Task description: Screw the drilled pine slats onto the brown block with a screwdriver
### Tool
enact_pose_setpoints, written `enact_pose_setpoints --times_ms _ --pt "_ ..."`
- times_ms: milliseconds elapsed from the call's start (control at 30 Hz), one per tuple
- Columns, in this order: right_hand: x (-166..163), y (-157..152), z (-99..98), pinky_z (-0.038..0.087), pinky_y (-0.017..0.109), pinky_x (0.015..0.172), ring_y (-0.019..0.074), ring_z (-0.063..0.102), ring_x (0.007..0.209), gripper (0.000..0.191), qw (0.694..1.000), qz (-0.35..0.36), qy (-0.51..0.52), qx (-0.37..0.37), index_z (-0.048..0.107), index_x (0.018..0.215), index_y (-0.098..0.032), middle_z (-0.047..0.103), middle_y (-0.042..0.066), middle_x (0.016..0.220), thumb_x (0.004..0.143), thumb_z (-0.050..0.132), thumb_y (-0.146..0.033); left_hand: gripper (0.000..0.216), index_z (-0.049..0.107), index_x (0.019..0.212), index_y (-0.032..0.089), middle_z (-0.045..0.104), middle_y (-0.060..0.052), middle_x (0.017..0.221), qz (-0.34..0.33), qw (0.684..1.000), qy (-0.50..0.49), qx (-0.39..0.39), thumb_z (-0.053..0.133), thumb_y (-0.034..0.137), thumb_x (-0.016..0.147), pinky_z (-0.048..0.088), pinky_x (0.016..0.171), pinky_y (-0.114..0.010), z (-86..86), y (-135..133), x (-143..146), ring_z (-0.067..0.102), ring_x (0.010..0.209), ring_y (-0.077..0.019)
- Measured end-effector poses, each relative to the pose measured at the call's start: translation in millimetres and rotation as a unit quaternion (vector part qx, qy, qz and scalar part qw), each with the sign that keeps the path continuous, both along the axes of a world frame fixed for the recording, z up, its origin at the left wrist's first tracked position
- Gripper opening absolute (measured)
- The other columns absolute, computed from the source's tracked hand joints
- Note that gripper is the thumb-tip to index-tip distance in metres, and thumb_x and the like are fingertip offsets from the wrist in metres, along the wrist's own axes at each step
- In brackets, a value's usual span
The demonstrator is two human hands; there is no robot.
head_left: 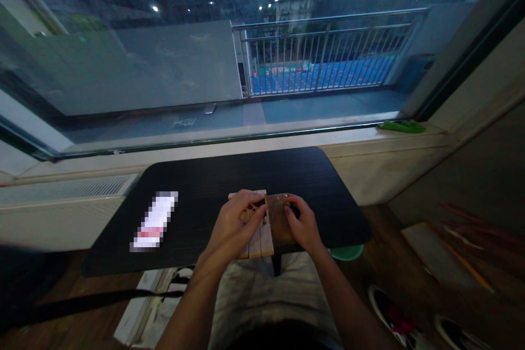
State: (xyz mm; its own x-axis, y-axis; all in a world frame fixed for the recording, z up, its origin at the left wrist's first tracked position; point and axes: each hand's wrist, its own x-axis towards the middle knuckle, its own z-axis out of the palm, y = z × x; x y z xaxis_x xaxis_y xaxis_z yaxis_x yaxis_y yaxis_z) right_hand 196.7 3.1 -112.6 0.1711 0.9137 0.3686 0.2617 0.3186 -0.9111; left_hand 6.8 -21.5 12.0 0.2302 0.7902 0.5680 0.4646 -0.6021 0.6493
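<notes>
A small wooden slatted piece [260, 240] lies at the near edge of the black table [205, 180]. Beside it, on the right, is a brown flat piece [280, 219]. My left hand [235, 224] rests on the wooden piece with its fingers curled, pinching a small part I cannot make out. My right hand [302, 225] is closed over the right side of the brown piece, fingers pressed on it. Both hands meet above the middle of these pieces.
A blurred white card [155, 220] lies on the table's left part. Behind the table run a window sill and a large window. A green object [402, 126] sits on the sill at right. Shoes [391, 314] and boards lie on the floor at right.
</notes>
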Motion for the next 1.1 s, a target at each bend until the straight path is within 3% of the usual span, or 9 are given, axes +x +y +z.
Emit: enact_pose_setpoints --times_ms 933,1100 --pt "0.2 -0.4 0.4 0.050 0.048 0.102 0.0279 0.066 0.111 0.016 1.000 0.000 0.005 -0.002 0.068 0.095 -0.023 0.073 0.011 0.114 0.083 0.057 -0.028 0.020 0.070 0.106 0.020 0.075 -0.006 0.100 -0.034 0.998 0.002 -0.047 0.056 0.016 0.092 0.057 0.083 -0.031 1.3 0.3 -4.1 0.071 0.090 -0.0178" --pt "0.1 -0.1 0.9 0.050 0.049 0.102 0.0282 0.066 0.111 0.017 1.000 0.000 0.006 -0.003 0.068 0.096 -0.023 0.073 0.011 0.115 0.083 0.057 -0.028 0.020 0.068 0.109 0.020 0.072 -0.005 0.099 -0.016 0.999 0.042 -0.010 0.068 0.020 0.089 0.057 0.080 -0.032 -0.8 -0.5 -1.7 0.068 0.083 -0.0168"
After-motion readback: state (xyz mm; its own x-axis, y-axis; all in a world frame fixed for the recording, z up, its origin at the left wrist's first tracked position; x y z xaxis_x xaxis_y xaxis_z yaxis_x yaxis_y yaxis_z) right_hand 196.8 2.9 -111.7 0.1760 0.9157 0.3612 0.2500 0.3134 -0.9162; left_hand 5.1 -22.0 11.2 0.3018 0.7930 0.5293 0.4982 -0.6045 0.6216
